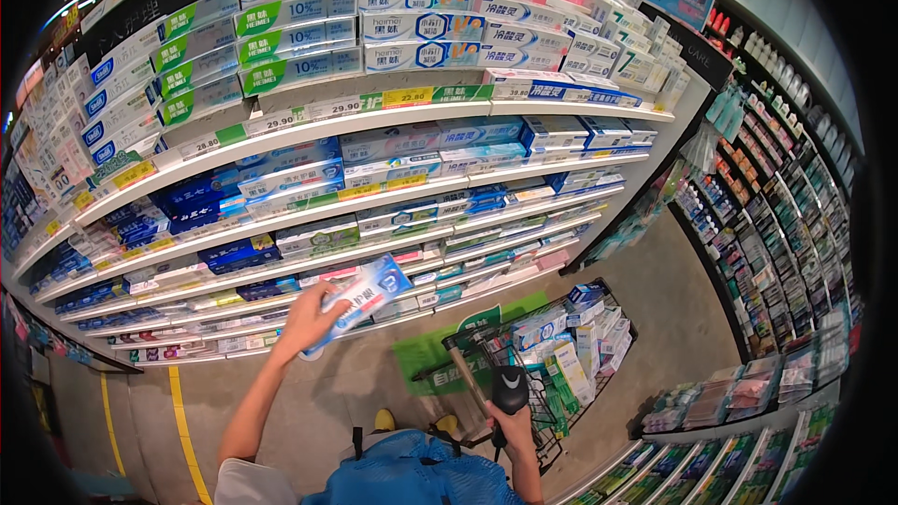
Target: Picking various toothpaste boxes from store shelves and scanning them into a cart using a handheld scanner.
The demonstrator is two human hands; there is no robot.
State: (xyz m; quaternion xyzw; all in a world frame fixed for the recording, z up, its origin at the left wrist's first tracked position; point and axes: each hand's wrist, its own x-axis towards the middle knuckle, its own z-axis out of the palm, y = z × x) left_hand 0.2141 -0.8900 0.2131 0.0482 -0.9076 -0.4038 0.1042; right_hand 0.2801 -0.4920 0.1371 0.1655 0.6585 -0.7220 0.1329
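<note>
My left hand (311, 318) is closed on a blue and white toothpaste box (372, 292), held tilted in front of the lower shelves. My right hand (514, 427) is wrapped round a black handheld scanner (510, 387), whose rounded head points upward. Right beside the scanner stands a wire shopping cart (613, 391) with several boxed toothpastes (572, 369) heaped in it, mostly white, blue and green. The cart's handle (465, 376) passes close to my right hand.
A curved shelf unit (402, 192) with rows of toothpaste boxes and price strips fills the far side. To the right are more stocked shelves (762, 215), and low display racks (711, 468) stand at lower right. A green floor mat (412, 355) lies by the cart; yellow lines (187, 421) mark the floor.
</note>
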